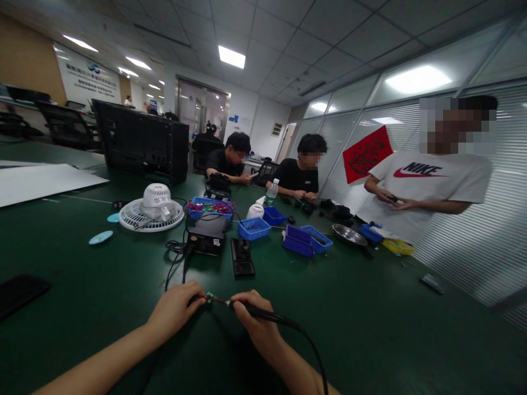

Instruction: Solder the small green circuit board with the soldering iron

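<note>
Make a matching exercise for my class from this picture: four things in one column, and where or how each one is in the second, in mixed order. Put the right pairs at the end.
Things
1. Corded pen-like tool
2. Small green piece
3. Clear bottle
4. Red sheet

Place or state
A. Capped and standing up on the table
B. Held in the right hand
C. Tilted, in front of the window blinds
D. At the fingertips of the left hand

Right pairs: 1-B, 2-D, 3-A, 4-C
</note>
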Available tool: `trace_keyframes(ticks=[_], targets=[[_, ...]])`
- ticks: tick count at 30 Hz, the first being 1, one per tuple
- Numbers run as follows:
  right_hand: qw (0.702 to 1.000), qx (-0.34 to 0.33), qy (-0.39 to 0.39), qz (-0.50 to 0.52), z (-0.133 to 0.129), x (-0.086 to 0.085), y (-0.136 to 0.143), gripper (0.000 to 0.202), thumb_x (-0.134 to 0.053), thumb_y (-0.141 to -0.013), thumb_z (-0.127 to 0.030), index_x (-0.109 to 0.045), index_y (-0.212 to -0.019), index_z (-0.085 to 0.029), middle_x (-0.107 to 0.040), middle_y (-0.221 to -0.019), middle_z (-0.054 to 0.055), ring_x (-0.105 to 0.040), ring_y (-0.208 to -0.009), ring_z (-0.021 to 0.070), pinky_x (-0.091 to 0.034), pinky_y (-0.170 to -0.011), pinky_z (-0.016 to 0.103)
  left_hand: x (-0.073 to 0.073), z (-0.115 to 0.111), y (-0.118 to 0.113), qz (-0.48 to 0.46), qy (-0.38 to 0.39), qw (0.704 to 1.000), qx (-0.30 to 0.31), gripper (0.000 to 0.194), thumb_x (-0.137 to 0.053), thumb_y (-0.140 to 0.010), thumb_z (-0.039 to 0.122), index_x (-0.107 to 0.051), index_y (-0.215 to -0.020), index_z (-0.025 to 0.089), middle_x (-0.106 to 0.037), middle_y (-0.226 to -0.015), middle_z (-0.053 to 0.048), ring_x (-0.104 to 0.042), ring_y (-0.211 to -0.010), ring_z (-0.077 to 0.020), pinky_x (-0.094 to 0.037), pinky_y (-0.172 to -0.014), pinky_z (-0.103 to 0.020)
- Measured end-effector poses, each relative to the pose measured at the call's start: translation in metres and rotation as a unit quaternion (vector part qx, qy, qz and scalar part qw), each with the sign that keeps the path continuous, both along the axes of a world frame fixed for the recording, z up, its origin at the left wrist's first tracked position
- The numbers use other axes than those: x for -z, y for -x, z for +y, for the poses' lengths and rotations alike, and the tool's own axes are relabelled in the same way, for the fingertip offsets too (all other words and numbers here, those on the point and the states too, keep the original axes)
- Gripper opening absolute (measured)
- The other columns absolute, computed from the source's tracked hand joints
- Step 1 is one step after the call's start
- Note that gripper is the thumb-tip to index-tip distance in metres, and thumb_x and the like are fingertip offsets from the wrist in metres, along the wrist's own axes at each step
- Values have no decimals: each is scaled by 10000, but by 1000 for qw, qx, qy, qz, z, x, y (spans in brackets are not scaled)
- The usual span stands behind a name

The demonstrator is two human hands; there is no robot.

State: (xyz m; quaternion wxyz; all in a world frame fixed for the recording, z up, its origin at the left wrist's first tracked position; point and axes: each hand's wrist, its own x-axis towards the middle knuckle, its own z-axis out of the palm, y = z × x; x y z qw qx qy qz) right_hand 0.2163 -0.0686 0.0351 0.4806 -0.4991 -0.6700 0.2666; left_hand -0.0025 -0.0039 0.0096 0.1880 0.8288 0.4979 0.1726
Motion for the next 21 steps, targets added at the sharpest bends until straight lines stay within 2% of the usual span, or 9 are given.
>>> trace_keyframes(ticks=[9,16,21], targets=[[1000,-10,-18,-8,0,0,-2,145,-602,-839,-227,-747,-848,-215,-733,-791,32,-638,-765,188,-468,-724,285,-1,0,1,5,10,1000,11,177,-457,-888,281,-628,-877,236,-669,-925,-6,-607,-879,-183,-404,-767,-274],[1000,-6,-9,-8,-3,-6,0,154,-597,-829,-211,-751,-820,-216,-739,-775,33,-633,-741,190,-465,-712,289,-3,-1,0,1,10,1000,18,205,-424,-893,289,-618,-856,234,-671,-905,-7,-612,-863,-188,-410,-768,-289],[1000,-4,-2,-9,-2,-3,-1,151,-606,-833,-221,-756,-849,-225,-740,-785,24,-632,-759,183,-463,-718,276,-4,-1,0,0,12,1000,24,210,-420,-897,291,-620,-866,234,-670,-910,-8,-613,-864,-185,-411,-767,-287]])
